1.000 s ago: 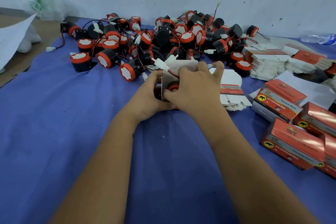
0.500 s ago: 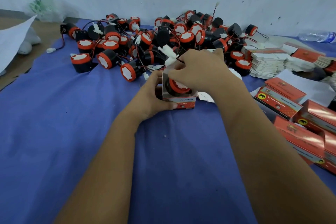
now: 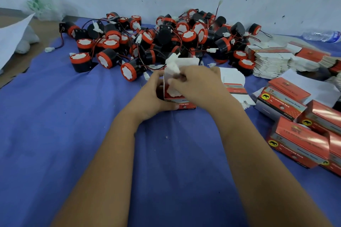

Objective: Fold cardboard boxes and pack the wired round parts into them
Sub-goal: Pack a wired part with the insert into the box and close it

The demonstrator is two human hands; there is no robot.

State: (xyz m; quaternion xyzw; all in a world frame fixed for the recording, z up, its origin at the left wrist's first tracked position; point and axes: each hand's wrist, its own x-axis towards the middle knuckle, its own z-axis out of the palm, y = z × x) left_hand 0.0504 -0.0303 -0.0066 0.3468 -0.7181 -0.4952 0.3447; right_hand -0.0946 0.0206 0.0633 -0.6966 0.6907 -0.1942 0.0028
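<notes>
Toward the middle of the blue surface [image 3: 55, 153], just in front of the heap of round parts [image 3: 166, 42] along its far edge, the left hand [image 3: 153, 97] holds the small open box [image 3: 180, 101] by its left side, grip wrapped snug around it. Inside sits a round part [image 3: 173, 93], white face showing. The right hand [image 3: 199, 86] pinches the white plug [image 3: 173, 66] above the opening. Best to coil the wire down beside the part before closing the flap [image 3: 188, 61], keeping the box braced.
</notes>
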